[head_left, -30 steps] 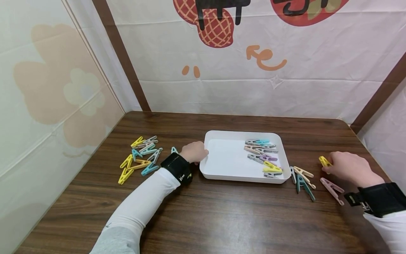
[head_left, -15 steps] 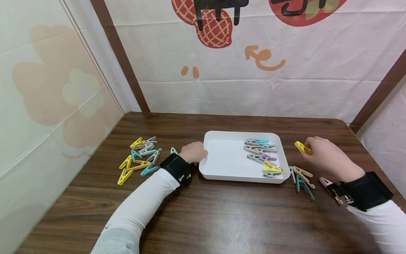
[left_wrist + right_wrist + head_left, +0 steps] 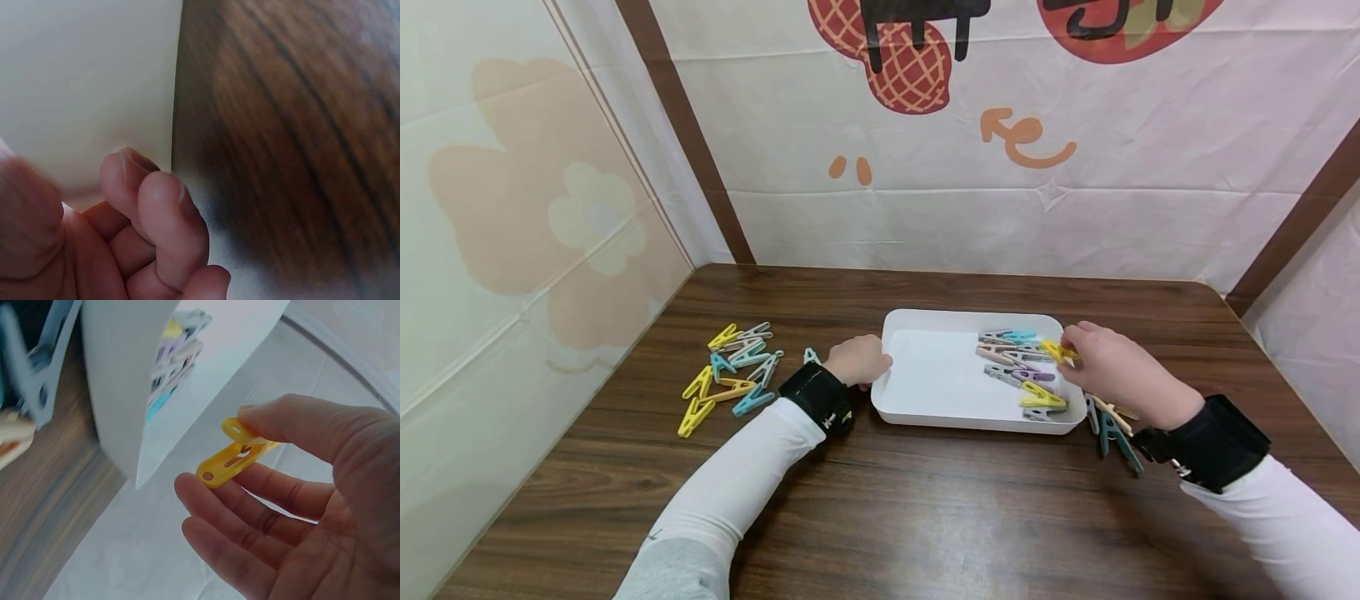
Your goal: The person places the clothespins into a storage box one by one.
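Note:
A yellow clothespin (image 3: 225, 465) is pinched between the thumb and fingers of my right hand (image 3: 1116, 367). In the head view that hand is over the right rim of the white tray (image 3: 932, 367). Several clothespins in grey, blue, purple, beige and yellow lie in the tray's right part, some under the held yellow one. My left hand (image 3: 857, 360) grips the tray's left edge; in the left wrist view its curled fingers (image 3: 169, 212) are against the tray wall. Part of a light blue clothespin (image 3: 811, 356) shows beside the left hand.
On the left of the brown wooden table (image 3: 925, 508) lies a loose group of clothespins, with a yellow clothespin (image 3: 695, 415) nearest. Beside the tray's right end, a dark teal clothespin (image 3: 1120, 446) and others are partly hidden by the right hand and wrist strap.
My right hand has carried the yellow clothespin leftward from the table's right side to above the tray's right edge. The right forearm now hides the pink clothespin. My left hand keeps its grip.

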Tool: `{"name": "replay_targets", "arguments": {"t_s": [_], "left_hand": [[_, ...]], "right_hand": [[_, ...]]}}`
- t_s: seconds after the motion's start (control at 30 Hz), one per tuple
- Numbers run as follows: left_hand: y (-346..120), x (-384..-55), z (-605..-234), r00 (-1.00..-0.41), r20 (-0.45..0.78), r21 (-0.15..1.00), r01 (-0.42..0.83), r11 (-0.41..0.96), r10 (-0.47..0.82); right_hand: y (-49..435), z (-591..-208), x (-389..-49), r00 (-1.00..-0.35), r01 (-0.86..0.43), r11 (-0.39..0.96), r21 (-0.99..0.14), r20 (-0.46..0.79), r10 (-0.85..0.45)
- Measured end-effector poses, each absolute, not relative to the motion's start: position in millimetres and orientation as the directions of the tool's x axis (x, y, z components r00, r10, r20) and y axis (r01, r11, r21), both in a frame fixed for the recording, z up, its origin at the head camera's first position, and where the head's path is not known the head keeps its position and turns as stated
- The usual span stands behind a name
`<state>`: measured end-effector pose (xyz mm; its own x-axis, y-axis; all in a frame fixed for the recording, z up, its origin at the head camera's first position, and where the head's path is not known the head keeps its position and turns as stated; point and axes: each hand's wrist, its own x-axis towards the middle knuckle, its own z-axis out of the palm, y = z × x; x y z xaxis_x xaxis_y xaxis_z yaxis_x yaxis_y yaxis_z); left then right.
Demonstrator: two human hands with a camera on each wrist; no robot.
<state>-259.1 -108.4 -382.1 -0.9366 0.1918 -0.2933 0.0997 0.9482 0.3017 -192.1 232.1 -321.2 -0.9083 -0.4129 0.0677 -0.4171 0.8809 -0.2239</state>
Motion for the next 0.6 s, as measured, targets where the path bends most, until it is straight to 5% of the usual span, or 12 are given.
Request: {"name": "replay_targets", "arguments": {"t_s": [0.6], "left_hand": [[-107.5, -259.4, -379.9, -0.931, -0.316, 0.289, 0.09, 0.953, 0.184]], "right_hand": [[188.6, -345.8, -198.8, -0.798, -0.602, 0.793, -0.095, 0.038, -0.602]]}}
